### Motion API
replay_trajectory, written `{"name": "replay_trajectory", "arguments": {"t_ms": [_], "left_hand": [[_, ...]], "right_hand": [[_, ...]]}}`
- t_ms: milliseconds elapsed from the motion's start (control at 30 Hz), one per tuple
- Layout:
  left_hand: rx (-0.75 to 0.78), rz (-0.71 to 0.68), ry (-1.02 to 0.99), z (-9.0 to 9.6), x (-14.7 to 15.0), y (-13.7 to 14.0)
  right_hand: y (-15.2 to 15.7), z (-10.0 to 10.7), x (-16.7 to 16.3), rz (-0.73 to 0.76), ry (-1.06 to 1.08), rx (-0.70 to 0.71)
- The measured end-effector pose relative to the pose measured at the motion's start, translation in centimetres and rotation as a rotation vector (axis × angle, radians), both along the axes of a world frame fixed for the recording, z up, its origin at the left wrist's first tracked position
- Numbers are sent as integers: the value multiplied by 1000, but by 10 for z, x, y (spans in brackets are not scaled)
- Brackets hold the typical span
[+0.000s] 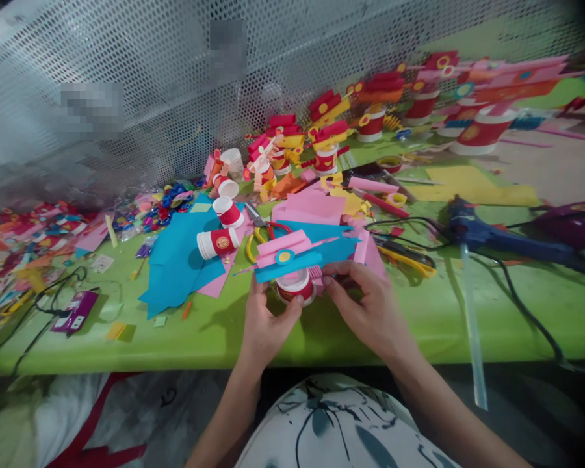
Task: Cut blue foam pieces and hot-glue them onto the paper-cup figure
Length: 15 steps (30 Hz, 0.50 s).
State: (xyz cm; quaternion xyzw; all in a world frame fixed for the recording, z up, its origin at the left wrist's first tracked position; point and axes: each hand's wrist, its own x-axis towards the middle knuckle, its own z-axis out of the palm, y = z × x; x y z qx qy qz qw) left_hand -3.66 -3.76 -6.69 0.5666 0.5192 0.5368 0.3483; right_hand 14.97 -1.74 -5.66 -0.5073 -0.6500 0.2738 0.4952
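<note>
A small red and white paper cup (296, 287) is held near the table's front edge, with my left hand (272, 322) closed around its side and thumb at the front. On top of it sit rolls of pink paper (283, 246), a blue paper strip (292, 262) and a yellow-and-blue disc (285, 257). My right hand (365, 302) pinches at a pleated pink paper strip (316, 273) on the cup's right side; its fingertips partly hide the strip. Behind the cup lie scissors (258, 240) with yellow and red handles.
Two more paper cups (218, 243) lie on blue paper (175, 260) at the left. A blue glue gun (497, 237) with a long glue stick and a black cord is at the right. Finished-looking cup figures (326, 153) line the back by a perforated metal screen (166, 91).
</note>
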Motion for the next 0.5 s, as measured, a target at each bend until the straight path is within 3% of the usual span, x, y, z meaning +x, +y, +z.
{"name": "replay_trajectory", "arguments": {"t_ms": [267,500], "left_hand": [[7,-24,-11,2,2,0],[12,82,-40,-3,2,-4]], "right_hand": [[0,0,-1,-37,30,-43],[-3,5,-1,-42,87,-39]]}}
